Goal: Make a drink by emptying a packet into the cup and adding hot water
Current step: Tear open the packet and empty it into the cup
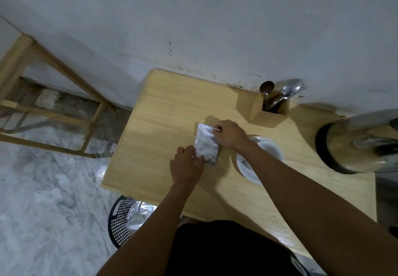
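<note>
pinching packet (206, 144) between left grip (187, 165) and right grip (230, 134).

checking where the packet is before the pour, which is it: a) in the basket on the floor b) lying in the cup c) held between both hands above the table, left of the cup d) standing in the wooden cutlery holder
c: the silver packet is gripped by the left hand at its near end and the right hand at its far end, left of the white cup.
</note>
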